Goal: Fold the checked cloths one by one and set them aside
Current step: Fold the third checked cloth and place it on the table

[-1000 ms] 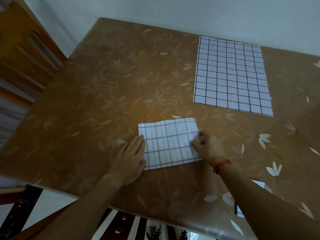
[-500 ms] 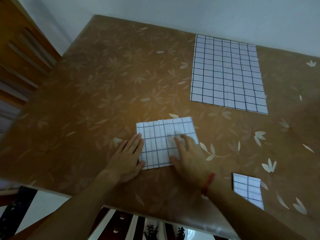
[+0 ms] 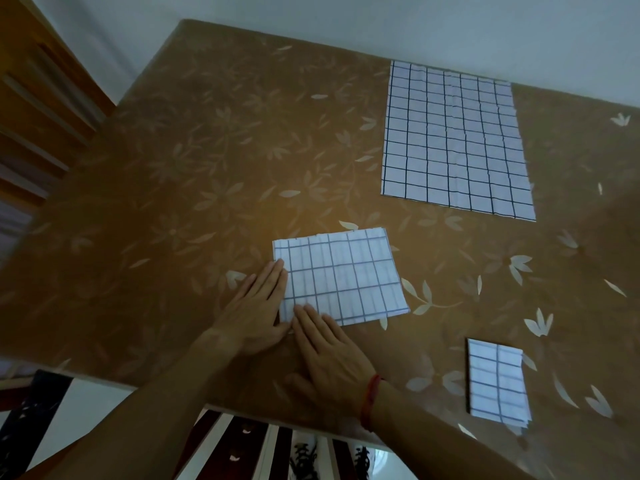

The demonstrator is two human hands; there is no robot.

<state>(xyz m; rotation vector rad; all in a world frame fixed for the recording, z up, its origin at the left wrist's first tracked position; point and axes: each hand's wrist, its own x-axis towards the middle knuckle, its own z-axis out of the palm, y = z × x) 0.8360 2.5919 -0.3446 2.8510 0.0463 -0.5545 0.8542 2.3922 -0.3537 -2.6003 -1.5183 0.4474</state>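
Observation:
A partly folded white checked cloth [image 3: 341, 277] lies flat near the table's front edge. My left hand [image 3: 254, 308] rests flat with its fingers on the cloth's left edge. My right hand [image 3: 330, 355] lies flat beside it, fingertips on the cloth's lower left corner. Neither hand grips anything. A larger checked cloth [image 3: 453, 140] lies spread out at the back right. A small folded checked cloth [image 3: 497, 381] sits at the front right.
The brown table [image 3: 194, 161] has a leaf-patterned cover and meets a white wall at the back. A wooden chair back [image 3: 38, 98] stands at the left. A striped floor shows below the front edge.
My right hand slid from the cloth's right edge leftward across it to the lower left corner. My left hand stayed on the left edge. The small folded cloth came into view.

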